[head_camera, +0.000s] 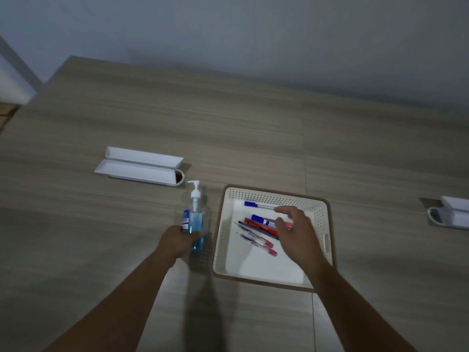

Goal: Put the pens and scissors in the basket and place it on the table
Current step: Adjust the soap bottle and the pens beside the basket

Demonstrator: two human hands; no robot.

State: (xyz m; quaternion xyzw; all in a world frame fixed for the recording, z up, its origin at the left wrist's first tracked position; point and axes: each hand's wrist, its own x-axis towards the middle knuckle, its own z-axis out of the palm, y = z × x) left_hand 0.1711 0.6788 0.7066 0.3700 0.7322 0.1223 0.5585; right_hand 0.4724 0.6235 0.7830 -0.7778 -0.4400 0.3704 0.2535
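White basket (272,271) is sitting flat on the wooden table (228,123), near the front edge, with bare tabletop lying open behind and to both sides. Pens (256,228) are lying loose inside, long axes running left-right and slightly diagonal; one blue-capped pen (256,205) is lying along the far wall. Right hand (297,231) is hovering over the pens, fingers spread, gripping nothing. Left hand (177,241) is clasping a blue pump bottle (195,219) standing upright just beside the basket's left wall. White cable tray (139,166) is sitting well apart, far left.
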